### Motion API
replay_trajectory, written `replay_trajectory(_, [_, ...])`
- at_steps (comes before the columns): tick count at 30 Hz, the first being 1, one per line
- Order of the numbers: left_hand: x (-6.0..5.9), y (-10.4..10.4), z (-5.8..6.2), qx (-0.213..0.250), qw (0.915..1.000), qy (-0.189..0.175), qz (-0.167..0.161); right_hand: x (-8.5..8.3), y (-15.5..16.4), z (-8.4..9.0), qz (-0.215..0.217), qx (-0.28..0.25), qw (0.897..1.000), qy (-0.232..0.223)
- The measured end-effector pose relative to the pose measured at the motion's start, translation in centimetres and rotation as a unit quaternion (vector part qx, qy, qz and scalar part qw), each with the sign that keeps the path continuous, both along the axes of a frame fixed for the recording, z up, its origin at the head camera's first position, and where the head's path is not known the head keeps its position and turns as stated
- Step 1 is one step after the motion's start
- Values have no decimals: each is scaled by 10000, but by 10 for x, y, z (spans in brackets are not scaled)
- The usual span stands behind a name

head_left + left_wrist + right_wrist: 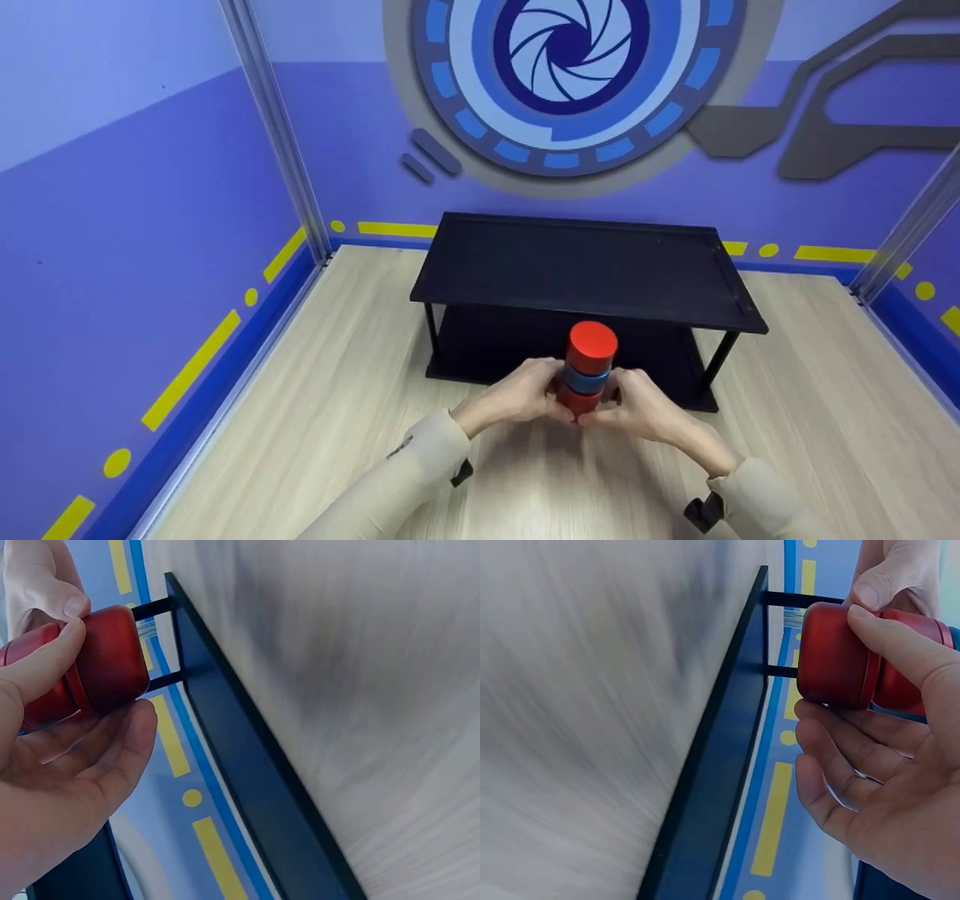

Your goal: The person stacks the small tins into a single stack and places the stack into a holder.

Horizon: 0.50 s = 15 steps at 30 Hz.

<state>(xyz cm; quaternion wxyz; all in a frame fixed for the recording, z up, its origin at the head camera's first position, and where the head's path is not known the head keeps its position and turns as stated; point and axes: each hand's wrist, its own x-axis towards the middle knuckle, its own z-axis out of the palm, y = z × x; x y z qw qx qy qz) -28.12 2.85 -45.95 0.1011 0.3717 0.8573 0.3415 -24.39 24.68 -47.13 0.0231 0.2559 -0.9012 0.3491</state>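
Note:
A stack of round pieces, red on top, blue in the middle, red at the bottom (589,369), stands upright just above the wooden floor in front of the black shelf (585,270). My left hand (534,393) grips the bottom red piece (105,667) from the left, thumb and fingers curled round it. My right hand (634,403) grips the same red piece (847,664) from the right. Both hands hide the stack's base.
The black two-level shelf has a bare top board and a dark lower board (495,352) behind the stack. Wooden floor (330,405) spreads on both sides. Purple walls with metal corner posts (277,127) close in the space.

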Motion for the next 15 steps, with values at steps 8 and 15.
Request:
replay_trajectory(8, [-4,-1,16,6,9999,75,-130,-5,1,17,136,13,9999,106])
replay_trajectory(15, [-7,-4,27,16,9998,148,-163,-9,-1,27,138,35,9997,196])
